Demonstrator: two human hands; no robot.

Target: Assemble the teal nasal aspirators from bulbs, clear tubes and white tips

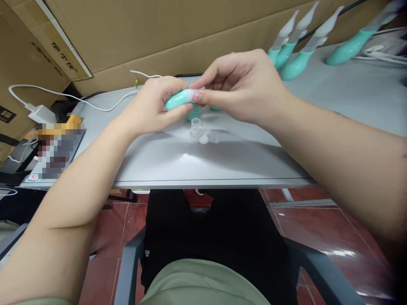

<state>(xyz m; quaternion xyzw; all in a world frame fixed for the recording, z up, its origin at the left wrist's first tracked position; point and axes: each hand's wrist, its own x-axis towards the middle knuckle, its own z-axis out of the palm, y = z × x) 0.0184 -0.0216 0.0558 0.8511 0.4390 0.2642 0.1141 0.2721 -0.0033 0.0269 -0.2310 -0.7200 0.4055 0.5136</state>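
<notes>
My left hand [159, 103] is wrapped round a teal handheld device [177, 101], which lies nearly level above the table. Its pale translucent end [190, 94] points right, and the thumb and fingertips of my right hand [237, 87] pinch it. Behind my left fingertips another teal piece [194, 113] shows in part. Below the hands a clear cup-like part [196, 124] rests on the table, beside a small whitish translucent piece [204, 138] and a tiny clear piece [216, 139].
Several teal devices with clear, pointed tips [297, 65] lean at the back right, near white cables [386, 53]. Cardboard [143, 34] borders the grey table [190, 169]. A white charger [43, 114], its cable and a blurred flat object [60, 154] lie left.
</notes>
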